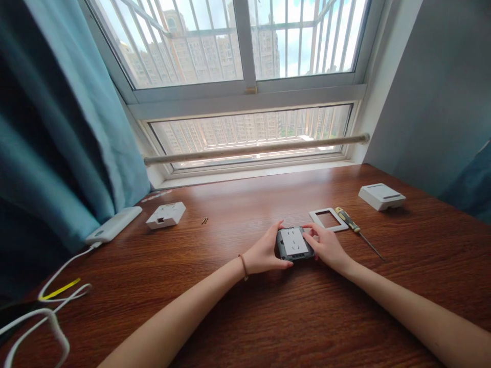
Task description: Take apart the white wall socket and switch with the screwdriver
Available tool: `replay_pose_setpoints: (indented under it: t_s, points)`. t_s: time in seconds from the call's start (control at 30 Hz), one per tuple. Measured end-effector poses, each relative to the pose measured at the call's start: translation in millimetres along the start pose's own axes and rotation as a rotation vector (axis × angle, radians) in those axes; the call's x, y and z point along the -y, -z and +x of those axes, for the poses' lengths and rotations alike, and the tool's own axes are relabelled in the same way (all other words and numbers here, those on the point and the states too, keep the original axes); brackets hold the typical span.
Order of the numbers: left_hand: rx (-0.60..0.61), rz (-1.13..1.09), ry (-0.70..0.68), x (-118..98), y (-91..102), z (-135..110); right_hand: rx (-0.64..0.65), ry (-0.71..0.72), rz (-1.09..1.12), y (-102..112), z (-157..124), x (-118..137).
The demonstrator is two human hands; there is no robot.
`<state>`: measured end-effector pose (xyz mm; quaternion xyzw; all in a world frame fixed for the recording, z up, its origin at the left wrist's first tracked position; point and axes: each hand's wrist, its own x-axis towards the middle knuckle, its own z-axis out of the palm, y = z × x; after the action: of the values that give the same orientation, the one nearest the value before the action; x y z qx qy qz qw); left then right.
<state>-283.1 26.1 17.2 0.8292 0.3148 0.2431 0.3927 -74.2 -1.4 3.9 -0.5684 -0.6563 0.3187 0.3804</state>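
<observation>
Between my two hands is a wall socket [294, 241], a white face with plug slots set in a dark grey frame, its face turned up. My left hand [264, 251] grips its left side, thumb at the near edge and fingers at the far edge. On the other side my right hand [326, 246] holds the right edge, with a finger lying against the white face. Just beyond the right hand lies a white cover frame [342, 225] with a rectangular opening. A screwdriver [350, 221] with a yellow and grey handle rests beside that frame, its shaft pointing toward me.
Two screws [204, 221] lie left of centre on the wooden table [230, 204]. A white box [166, 215] stands farther left, another white box [382, 196] at the far right. A white power strip [114, 225] with a looping cable [57, 306] lies by the blue curtain [76, 128].
</observation>
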Motion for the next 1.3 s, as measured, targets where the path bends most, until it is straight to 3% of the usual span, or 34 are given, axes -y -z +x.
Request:
replay_pose_setpoints:
  t_s: [0.07,0.17,0.27,0.43,0.67,0.87,1.0,1.1,1.3]
  points:
    - [0.007,-0.021,0.004,4.2,4.0,-1.3,-0.006,0.063,-0.126,4.1,3.6,-2.2]
    - [-0.006,-0.066,0.012,7.7,4.3,-3.1,-0.134,0.165,-0.433,18.0,11.9,-7.4]
    - [-0.016,-0.091,0.016,8.2,1.6,-4.0,-0.248,0.143,-0.566,32.6,20.0,-15.0]
    - [-0.017,-0.085,0.009,7.8,-0.4,-4.0,-0.295,0.104,-0.741,37.2,23.3,-24.7]
    - [-0.047,-0.075,-0.026,10.3,-1.8,-3.5,-0.307,0.099,-0.798,32.8,20.6,-22.8]
    - [-0.123,-0.041,-0.025,7.2,-1.2,-4.3,-0.344,0.131,-0.696,29.8,17.5,-16.1]
    - [-0.261,-0.023,-0.056,0.1,1.2,-5.0,-0.397,0.346,-0.487,22.5,8.9,-3.4]
    - [-0.398,-0.051,-0.082,-4.1,1.0,-4.5,-0.392,0.597,-0.491,17.2,-0.1,10.2]
    - [-0.41,-0.293,-0.046,-8.2,-6.1,-4.4,-0.264,0.962,-0.615,10.8,-12.9,25.4]
